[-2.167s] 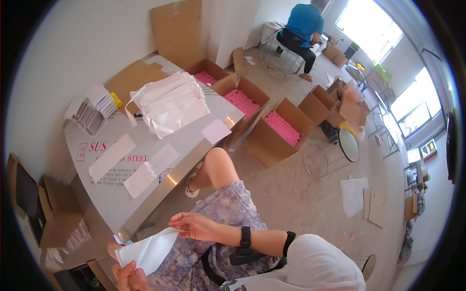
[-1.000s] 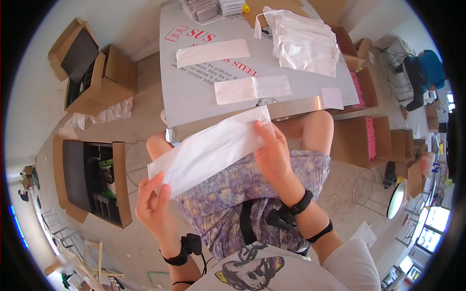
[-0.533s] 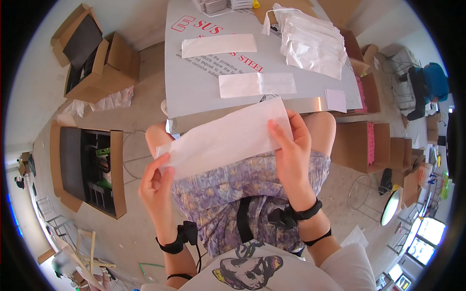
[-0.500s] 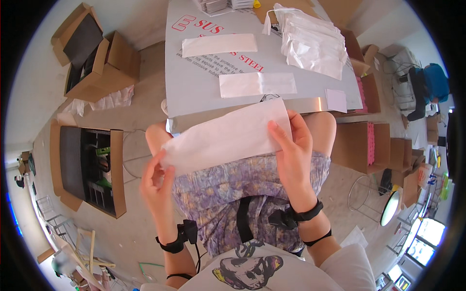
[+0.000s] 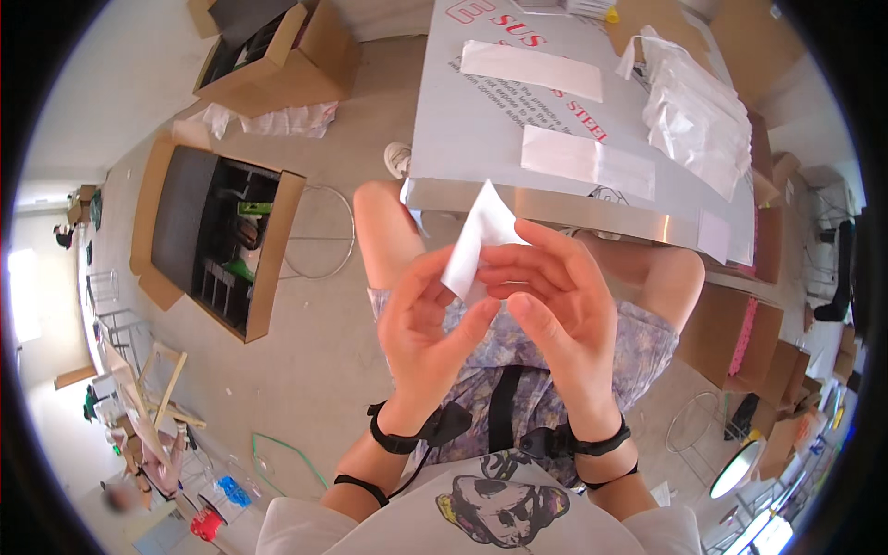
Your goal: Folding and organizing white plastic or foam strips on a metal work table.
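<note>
A thin white sheet (image 5: 487,224), which looks like a flat paper sleeve, is bent into a peak between my two hands above my lap. My left hand (image 5: 421,324) has its fingers curled at the lower left edge of it. On the other side, my right hand (image 5: 575,319) cups the sheet with bent fingers, and its thumb points toward the left thumb. Much of the sheet's lower part is hidden behind the fingers. Two similar white pieces, a far one (image 5: 532,69) and a nearer one (image 5: 587,160), lie flat on the table ahead.
The grey film-covered table (image 5: 453,139) carries a heap of white sleeves (image 5: 698,111) at its right. Its metal front edge (image 5: 546,211) lies just beyond my hands. An open carton (image 5: 277,268) with dark contents stands on the floor at left, near a round wire stool frame (image 5: 319,231).
The sheet was stretched flat between both hands; now it is bent up and my hands have come close together. The view has turned, so the table sits farther right.
</note>
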Available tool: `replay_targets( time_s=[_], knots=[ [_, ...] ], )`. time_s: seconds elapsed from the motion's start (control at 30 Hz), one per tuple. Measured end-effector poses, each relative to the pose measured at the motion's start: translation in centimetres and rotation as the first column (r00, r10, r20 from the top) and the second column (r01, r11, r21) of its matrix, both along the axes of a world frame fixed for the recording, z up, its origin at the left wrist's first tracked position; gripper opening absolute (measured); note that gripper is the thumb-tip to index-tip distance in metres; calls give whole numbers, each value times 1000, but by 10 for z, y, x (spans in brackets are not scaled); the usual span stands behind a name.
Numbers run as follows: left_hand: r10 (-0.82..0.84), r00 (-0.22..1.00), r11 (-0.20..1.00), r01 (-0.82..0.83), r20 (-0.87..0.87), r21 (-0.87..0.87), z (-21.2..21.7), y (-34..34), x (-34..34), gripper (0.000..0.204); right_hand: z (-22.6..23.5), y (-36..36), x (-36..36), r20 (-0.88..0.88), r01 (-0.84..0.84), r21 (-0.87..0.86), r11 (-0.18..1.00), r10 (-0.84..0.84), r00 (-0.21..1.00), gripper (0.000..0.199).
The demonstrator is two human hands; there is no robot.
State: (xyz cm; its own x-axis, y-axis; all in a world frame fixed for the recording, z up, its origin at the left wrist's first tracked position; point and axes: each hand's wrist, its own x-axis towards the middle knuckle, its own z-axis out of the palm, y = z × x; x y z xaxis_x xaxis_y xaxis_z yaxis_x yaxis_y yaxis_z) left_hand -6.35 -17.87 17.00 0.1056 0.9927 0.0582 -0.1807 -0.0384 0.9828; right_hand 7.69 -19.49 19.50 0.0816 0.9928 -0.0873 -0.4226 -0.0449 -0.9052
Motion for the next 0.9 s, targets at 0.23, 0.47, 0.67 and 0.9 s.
replay_targets(
  time_s=[0.23, 0.47, 0.67, 0.9],
  knots=[
    [104, 995, 986, -103, 3, -134, -5, 1, -7, 22, -7, -1, -3, 163, -21, 15, 1000, 18, 986, 38],
    [58, 989, 990, -39, 139, -137, -1, 3, -2, 14, -15, 2, -7, 484, 39, 144, 989, -105, 869, 35],
    [45, 998, 997, -48, -36, -63, 7, 6, -1, 9, -19, 0, -17, 459, 69, 118, 991, -116, 881, 36],
    [42, 996, 996, -47, -76, -69, 4, 6, 1, 8, -13, 0, -19, 606, 124, 148, 981, -189, 773, 30]
  ],
)
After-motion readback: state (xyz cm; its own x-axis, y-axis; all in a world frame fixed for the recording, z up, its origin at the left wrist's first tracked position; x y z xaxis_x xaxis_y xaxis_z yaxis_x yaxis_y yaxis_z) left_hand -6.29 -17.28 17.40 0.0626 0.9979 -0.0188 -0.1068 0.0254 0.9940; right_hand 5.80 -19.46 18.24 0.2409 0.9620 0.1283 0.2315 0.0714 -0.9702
